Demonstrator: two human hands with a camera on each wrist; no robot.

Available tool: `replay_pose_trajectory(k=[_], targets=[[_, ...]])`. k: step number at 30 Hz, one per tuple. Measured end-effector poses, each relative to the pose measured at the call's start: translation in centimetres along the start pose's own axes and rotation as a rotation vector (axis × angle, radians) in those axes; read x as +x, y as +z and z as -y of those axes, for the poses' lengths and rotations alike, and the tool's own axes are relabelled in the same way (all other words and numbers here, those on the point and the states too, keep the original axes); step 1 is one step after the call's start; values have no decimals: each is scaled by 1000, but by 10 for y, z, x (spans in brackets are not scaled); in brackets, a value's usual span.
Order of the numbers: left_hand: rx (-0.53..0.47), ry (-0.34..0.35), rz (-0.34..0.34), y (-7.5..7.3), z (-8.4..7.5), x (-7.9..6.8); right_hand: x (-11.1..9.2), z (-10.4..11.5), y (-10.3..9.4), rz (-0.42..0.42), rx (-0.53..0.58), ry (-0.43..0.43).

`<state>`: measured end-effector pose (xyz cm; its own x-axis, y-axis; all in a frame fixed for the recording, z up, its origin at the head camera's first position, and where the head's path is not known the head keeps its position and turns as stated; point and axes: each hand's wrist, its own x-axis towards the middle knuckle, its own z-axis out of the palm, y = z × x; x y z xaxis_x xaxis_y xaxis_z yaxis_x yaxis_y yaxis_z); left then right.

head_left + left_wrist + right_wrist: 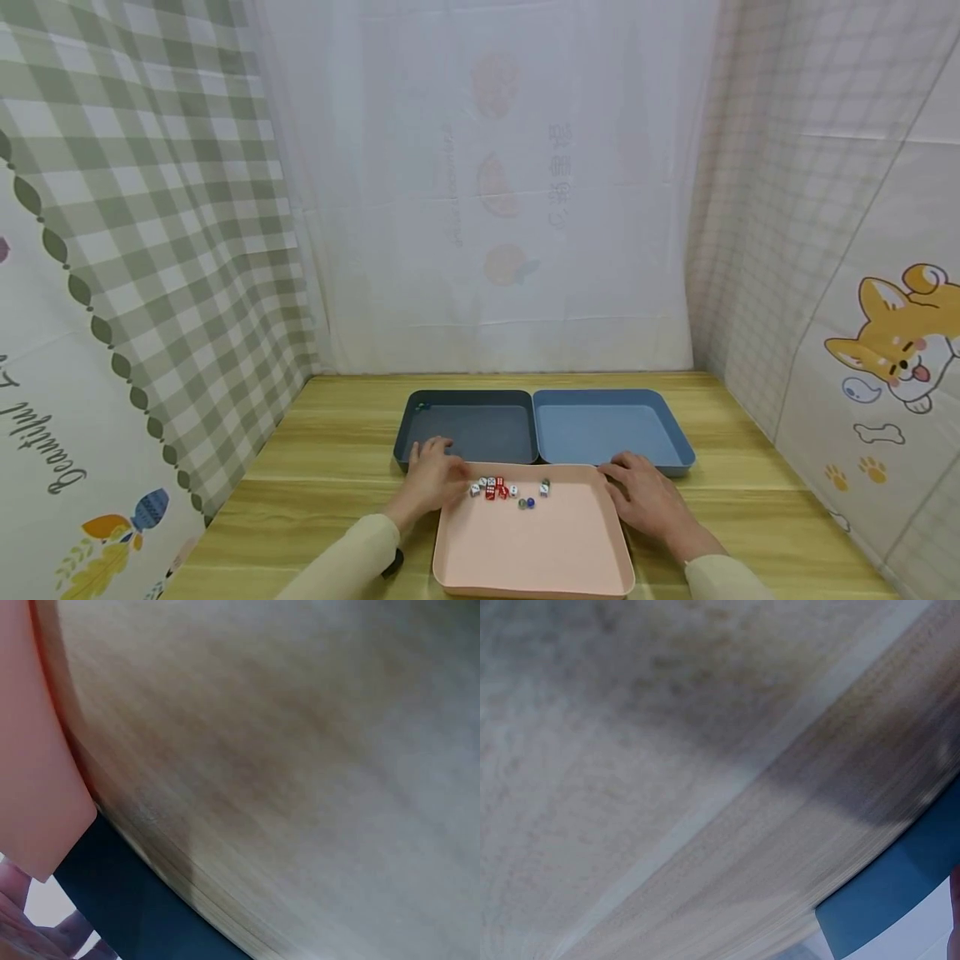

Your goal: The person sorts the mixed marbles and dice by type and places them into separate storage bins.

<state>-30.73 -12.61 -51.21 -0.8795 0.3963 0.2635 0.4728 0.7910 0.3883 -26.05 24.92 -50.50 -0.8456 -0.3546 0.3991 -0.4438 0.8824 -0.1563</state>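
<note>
A pink tray [536, 546] lies in front of me, in the head view. Near its far edge sit several white dice [476, 490] and red dice [491, 493]. A blue marble [531, 503] and a greenish marble [522, 503] are close by, and another white die [544, 490] lies to their right. My left hand [432, 477] is at the tray's far left corner with relaxed fingers. At the far right corner, my right hand [647, 497] rests against the rim, fingers loosely bent. Both wrist views show mostly tabletop and tray sides.
Behind the pink tray stand a dark blue-grey tray [480, 429] and a lighter blue tray [607, 421], side by side. Small green items [423, 407] lie in the dark one's far left corner. A wooden table [300, 492] carries everything, with hanging cloths [495, 208] around it.
</note>
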Motion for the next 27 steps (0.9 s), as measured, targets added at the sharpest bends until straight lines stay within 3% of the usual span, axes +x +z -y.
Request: replay_pose_trajectory(k=[7,27], targets=[[81,5,3,3,0,2,0,1,2,-18,4,-4],[40,-2,15,1,0,3,1,0,4,-45,5,-21]])
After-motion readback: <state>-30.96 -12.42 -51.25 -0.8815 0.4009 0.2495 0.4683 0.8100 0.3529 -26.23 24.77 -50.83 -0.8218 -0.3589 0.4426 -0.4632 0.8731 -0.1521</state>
